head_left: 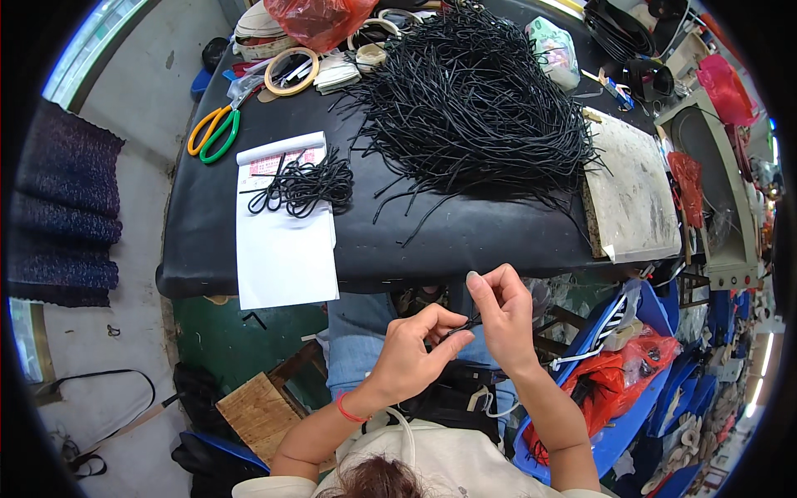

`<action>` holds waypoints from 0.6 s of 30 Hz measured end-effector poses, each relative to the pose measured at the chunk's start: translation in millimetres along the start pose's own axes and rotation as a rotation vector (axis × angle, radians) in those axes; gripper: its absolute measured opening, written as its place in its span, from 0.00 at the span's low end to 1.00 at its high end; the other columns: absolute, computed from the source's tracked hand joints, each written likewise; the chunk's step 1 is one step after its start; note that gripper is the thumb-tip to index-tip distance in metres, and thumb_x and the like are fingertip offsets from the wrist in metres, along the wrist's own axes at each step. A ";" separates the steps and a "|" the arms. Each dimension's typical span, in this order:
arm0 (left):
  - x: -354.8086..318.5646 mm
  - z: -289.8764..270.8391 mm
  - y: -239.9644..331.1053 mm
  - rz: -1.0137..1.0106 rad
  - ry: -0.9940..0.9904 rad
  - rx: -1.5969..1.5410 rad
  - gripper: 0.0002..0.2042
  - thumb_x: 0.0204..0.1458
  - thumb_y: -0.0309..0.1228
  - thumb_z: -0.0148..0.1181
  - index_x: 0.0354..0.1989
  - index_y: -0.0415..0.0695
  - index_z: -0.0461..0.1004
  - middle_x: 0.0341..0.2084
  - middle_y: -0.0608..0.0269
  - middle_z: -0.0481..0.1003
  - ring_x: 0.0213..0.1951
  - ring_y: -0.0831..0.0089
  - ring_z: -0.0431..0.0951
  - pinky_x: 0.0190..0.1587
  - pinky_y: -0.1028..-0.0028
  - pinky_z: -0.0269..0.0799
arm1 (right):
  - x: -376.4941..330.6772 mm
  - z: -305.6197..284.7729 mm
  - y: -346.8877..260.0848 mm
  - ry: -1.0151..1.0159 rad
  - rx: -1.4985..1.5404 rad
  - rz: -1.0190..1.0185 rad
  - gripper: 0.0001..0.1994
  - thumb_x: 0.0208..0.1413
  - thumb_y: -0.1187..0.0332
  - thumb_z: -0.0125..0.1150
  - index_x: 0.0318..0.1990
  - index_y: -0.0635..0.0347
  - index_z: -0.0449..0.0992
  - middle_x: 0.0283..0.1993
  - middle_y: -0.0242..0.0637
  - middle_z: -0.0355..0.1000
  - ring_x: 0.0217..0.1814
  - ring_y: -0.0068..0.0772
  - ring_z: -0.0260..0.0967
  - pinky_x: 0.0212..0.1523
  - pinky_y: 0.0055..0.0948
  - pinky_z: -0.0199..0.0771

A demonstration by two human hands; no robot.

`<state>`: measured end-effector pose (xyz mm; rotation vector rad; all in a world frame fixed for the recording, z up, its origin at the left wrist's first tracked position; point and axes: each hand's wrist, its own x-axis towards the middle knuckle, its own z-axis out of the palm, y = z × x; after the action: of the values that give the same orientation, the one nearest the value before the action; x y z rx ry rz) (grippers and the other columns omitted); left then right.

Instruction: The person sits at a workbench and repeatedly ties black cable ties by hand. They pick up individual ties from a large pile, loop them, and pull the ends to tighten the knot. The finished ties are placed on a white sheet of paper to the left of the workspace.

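Observation:
Over my lap, just off the table's front edge, my left hand (413,347) pinches a short black cord (462,327) between thumb and fingers. Close beside it, my right hand (505,319) is closed with thumb and forefinger together, at the same cord; most of the cord is hidden by the fingers. A small bunch of looped black cords (309,184) rests on a white paper pad (286,257) at the left of the table. Behind, a big heap of loose black cords (481,108) spreads across the far middle.
Scissors with orange and green handles (217,133) and a tape roll (291,71) lie at the far left of the black table (398,249). A pale board (635,187) sits on the right. Below it stands a blue bin (656,390) with red plastic bags. A wooden stool (261,415) is at lower left.

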<state>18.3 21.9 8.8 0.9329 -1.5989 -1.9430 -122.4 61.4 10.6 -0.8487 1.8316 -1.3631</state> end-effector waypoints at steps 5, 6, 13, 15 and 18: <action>-3.6 -2.2 -6.8 0.047 0.060 -0.103 0.09 0.47 0.26 0.62 0.36 0.35 0.73 0.22 0.63 0.74 0.24 0.83 0.71 0.27 0.83 0.66 | -6.8 3.8 -12.1 0.069 -0.061 -0.142 0.07 0.52 0.72 0.59 0.26 0.63 0.68 0.23 0.27 0.66 0.24 0.12 0.58 0.25 0.16 0.60; -3.0 -5.0 -5.0 0.033 0.070 -0.165 0.09 0.47 0.25 0.61 0.36 0.35 0.73 0.22 0.63 0.74 0.24 0.83 0.71 0.27 0.83 0.66 | -7.5 2.9 -18.3 0.067 0.012 -0.139 0.07 0.52 0.73 0.59 0.27 0.63 0.68 0.23 0.27 0.67 0.24 0.12 0.59 0.26 0.16 0.61; 7.0 -22.0 3.0 0.289 0.059 0.116 0.08 0.47 0.25 0.61 0.36 0.36 0.75 0.26 0.62 0.75 0.25 0.80 0.72 0.29 0.81 0.68 | -7.4 -16.8 -20.2 -0.411 0.210 0.240 0.14 0.59 0.61 0.50 0.28 0.62 0.68 0.24 0.26 0.65 0.25 0.13 0.59 0.27 0.15 0.60; 8.6 -20.7 5.3 0.314 0.054 0.139 0.08 0.46 0.26 0.62 0.34 0.37 0.75 0.24 0.62 0.75 0.23 0.80 0.71 0.27 0.81 0.67 | -6.5 -16.4 -23.2 -0.396 0.127 0.159 0.13 0.58 0.62 0.52 0.28 0.62 0.68 0.23 0.25 0.64 0.25 0.12 0.58 0.26 0.15 0.60; 8.3 -23.3 14.8 0.211 -0.002 0.122 0.07 0.46 0.27 0.62 0.32 0.37 0.74 0.23 0.63 0.75 0.23 0.81 0.71 0.27 0.81 0.66 | -5.0 -13.3 -26.9 -0.406 0.163 0.158 0.12 0.56 0.64 0.56 0.26 0.60 0.66 0.22 0.24 0.62 0.24 0.11 0.56 0.25 0.15 0.57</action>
<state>28.9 -2.9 19.1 0.7734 -1.7571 -1.7204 -128.0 66.1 40.2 -0.8073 1.4236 -1.1266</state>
